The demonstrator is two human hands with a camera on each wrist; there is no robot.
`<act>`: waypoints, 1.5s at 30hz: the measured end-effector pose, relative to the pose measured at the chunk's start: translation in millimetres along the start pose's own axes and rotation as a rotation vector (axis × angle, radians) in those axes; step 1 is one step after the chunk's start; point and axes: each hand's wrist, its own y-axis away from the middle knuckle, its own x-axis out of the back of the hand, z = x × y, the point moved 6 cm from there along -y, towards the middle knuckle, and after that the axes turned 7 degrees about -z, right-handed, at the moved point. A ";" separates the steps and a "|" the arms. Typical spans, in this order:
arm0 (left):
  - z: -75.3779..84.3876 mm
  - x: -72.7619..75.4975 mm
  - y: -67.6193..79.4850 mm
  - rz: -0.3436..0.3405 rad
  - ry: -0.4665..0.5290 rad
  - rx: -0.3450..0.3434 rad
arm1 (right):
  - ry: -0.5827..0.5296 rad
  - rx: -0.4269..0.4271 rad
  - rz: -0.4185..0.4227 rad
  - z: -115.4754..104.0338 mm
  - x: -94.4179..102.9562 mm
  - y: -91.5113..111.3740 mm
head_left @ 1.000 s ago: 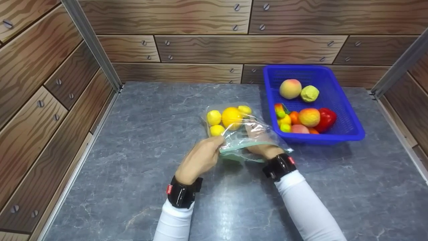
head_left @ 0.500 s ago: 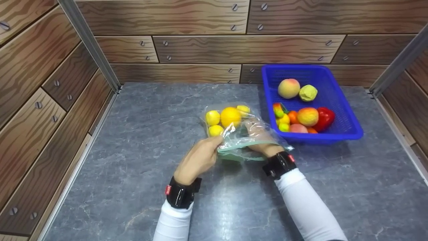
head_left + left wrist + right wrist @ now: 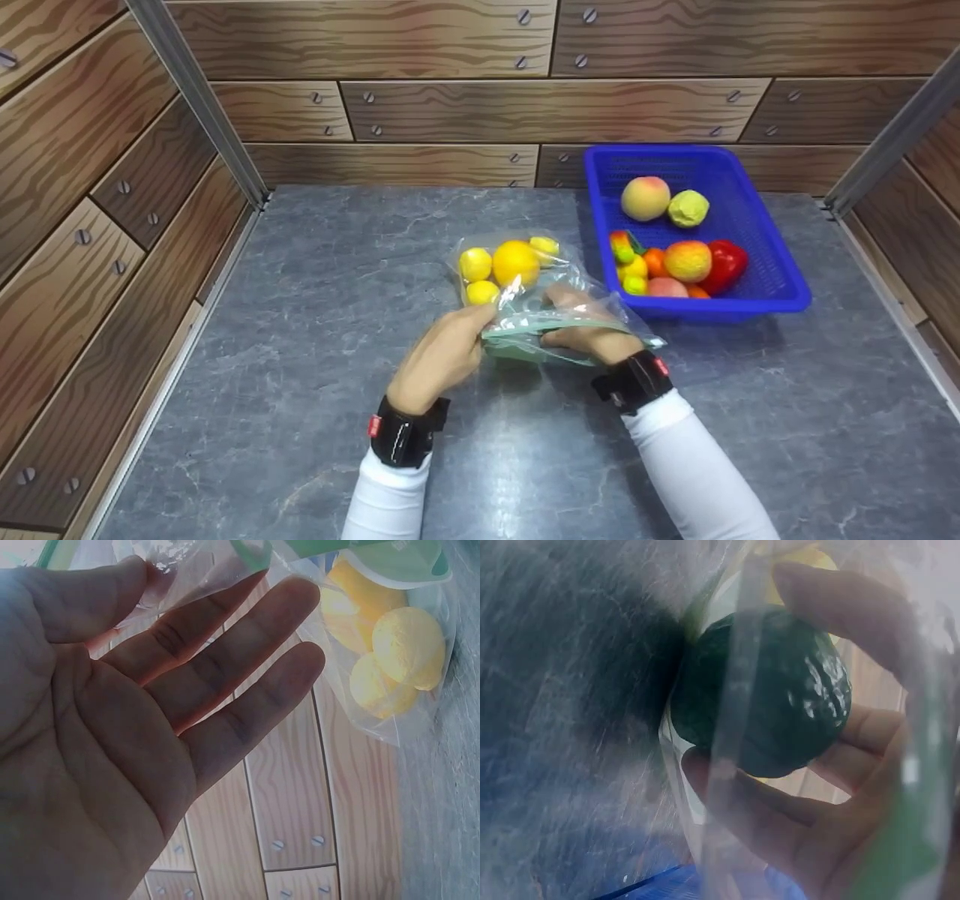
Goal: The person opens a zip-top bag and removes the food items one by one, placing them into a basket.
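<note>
A clear zip bag with a green seal lies on the grey table, its mouth towards me. At its far end are an orange and several lemons. My left hand pinches the left side of the mouth between thumb and forefinger, its other fingers extended in the left wrist view. My right hand is inside the bag. In the right wrist view its loosely spread fingers surround a dark green, bumpy avocado; the thumb stands apart, while a lower fingertip overlaps the avocado's edge.
A blue plastic basket stands to the right of the bag. Inside are a peach, a yellow-green lumpy fruit, a shiny red fruit and several smaller ones. Wood-patterned walls enclose the table.
My right hand has drawn back slightly towards the bag's mouth, and its thumb and fingers show wider apart. My left hand keeps its pinch on the bag.
</note>
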 end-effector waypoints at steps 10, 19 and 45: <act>-0.7 1.1 0.1 0.000 -0.002 0.007 | 0.125 -0.076 -0.097 -8.3 0.6 15.3; -1.9 2.2 -0.8 -0.001 0.008 -0.002 | 0.093 0.057 0.063 -29.3 11.6 45.1; -7.5 1.9 2.0 0.020 0.028 0.008 | 0.102 0.251 0.163 -47.7 27.7 83.7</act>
